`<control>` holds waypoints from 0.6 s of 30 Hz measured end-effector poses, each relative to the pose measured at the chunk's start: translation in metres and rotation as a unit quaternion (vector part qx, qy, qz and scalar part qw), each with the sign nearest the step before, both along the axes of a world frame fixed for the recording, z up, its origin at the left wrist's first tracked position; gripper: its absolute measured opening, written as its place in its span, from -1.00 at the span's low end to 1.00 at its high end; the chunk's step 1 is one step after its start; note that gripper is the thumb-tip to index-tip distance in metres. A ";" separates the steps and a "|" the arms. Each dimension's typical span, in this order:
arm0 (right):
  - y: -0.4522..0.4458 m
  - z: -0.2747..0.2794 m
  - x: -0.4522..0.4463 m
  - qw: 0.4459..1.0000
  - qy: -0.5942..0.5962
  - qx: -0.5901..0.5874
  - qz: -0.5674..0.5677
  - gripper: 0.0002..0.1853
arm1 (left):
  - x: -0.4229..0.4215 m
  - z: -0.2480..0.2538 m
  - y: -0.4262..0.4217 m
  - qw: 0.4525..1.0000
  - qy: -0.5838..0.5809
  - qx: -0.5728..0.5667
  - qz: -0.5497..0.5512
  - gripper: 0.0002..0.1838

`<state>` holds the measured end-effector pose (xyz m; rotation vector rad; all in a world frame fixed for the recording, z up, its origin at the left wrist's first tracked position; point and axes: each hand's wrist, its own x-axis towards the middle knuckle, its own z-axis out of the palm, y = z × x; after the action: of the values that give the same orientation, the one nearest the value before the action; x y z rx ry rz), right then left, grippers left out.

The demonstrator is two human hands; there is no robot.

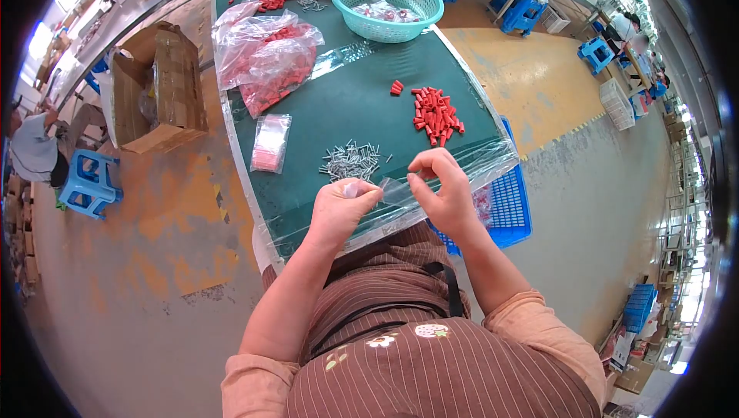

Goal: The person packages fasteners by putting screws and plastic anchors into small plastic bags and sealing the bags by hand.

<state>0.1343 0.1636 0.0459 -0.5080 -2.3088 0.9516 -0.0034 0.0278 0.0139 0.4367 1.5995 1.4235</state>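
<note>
Thin clear bag between two hands, loose pins close by

We see the left hand [337, 212] pinching a small clear bag [393, 189] between thumb and fingers, above the near edge of the green table [350, 102]. The right hand [448, 196] is curled narrow just beside the bag's other side; we cannot tell whether its fingertips grip the film.

Our worry is the film: it looks flimsy, so a weak pinch could let it slip, and a hard tug could tear it. Its clear edges are hard to make out against the plastic sheet [483, 158] along the table edge, so fingers might miss the mouth. The metal pins [350, 162] lie just beyond the left hand, and a careless knuckle could scatter them. The red caps [437, 116] sit beyond the right hand; a brushing sweep might roll some away.
</note>
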 end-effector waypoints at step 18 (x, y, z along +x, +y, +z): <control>0.010 -0.020 0.004 0.895 -0.048 -0.428 0.120 -0.79 | 0.015 0.001 -0.007 0.997 -0.037 0.073 -0.003 -0.92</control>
<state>0.1379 0.1738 0.0260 -0.6189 -1.9542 2.1221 0.0121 0.0212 0.0146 0.4675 1.4396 1.5413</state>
